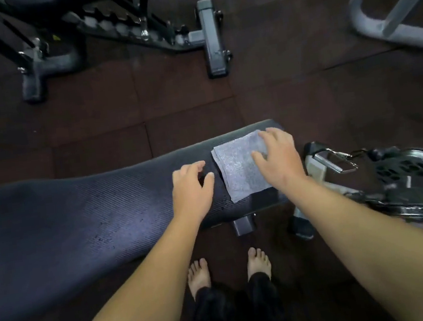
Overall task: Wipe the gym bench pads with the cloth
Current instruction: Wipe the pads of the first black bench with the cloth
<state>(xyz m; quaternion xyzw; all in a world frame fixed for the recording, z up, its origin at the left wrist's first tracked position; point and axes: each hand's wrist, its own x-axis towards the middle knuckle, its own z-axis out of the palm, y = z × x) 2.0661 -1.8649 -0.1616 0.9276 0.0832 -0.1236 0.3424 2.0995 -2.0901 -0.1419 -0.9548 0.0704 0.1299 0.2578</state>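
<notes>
Grey square cloth (238, 169), 3 o'clock end of dark ribbed worktop (78, 216) | free toward 9 | right hand (281, 161), left hand (191, 188): grips open

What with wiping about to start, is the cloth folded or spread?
Folded: the cloth lies as a flat square on the bench pad, layered edges showing at its far-left corner.

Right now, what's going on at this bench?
A person stands barefoot at a dark bench pad. A grey cloth lies flat on the pad's right end. The right hand rests on the cloth with its fingers spread. The left hand appears to touch the bare pad just beside the cloth's left edge. Most of the pad stretches away to the left of the cloth. A second bench stands on the floor beyond.
</notes>
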